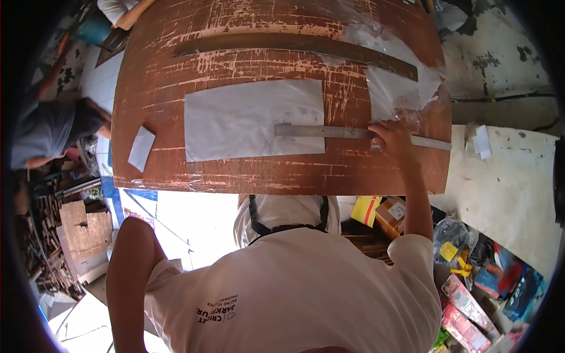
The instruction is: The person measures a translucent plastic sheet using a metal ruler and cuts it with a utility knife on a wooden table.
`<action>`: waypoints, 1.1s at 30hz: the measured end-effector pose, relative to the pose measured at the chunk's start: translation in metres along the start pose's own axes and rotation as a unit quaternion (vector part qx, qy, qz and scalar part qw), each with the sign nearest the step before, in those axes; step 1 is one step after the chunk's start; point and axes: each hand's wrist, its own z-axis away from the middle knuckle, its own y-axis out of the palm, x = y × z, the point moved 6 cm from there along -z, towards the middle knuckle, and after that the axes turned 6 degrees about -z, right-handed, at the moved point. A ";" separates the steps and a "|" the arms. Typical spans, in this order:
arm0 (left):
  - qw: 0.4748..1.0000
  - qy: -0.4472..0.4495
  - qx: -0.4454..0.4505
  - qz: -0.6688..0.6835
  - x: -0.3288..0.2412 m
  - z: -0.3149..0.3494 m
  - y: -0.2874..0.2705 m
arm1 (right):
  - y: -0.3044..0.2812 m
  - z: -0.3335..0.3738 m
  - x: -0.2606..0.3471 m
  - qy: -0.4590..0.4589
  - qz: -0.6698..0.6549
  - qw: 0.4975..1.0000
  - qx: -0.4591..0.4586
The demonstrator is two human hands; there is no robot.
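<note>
My right hand (391, 140) grips a long metal ruler (347, 132) near its right part, fingers bent over its edge. The ruler lies across the scratched brown table (265, 176), and its left end rests on a white translucent sheet (247, 123). Beyond my fingers lies clear plastic film (394, 94), wrinkled on the table's right side. A dark, long flat strip (294, 43) crosses the far part of the table. A small white folded piece (142, 148) is near the left edge. My left arm hangs at my side, its hand out of sight.
Another person (53, 129) is at the left, and an arm (132, 15) reaches in at the far left. A pale board (506, 176) stands to the right. Wood scraps (50, 235) pile up at left; a cardboard box (391, 216) and colourful packages (465, 329) lie at right.
</note>
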 end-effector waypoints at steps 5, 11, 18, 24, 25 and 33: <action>1.000 0.003 0.006 0.017 -0.004 -0.025 0.019 | -0.008 -0.014 0.014 -0.010 -0.021 0.998 0.055; 0.998 0.004 0.000 0.060 0.002 -0.034 0.030 | -0.003 -0.027 0.008 -0.028 -0.056 0.992 0.111; 0.974 -0.022 -0.077 0.212 0.066 0.030 0.057 | -0.004 -0.002 0.002 -0.047 -0.007 0.995 0.088; 0.814 -0.117 -0.522 0.224 0.138 0.107 0.092 | -0.054 0.014 0.032 0.041 -0.077 0.996 0.012; 0.791 -0.187 -0.561 0.160 0.146 0.116 0.094 | -0.062 0.018 0.033 0.025 -0.082 0.996 -0.018; 0.638 -0.487 -0.503 -0.321 0.201 0.156 0.105 | -0.065 0.011 0.031 -0.028 -0.131 0.991 0.004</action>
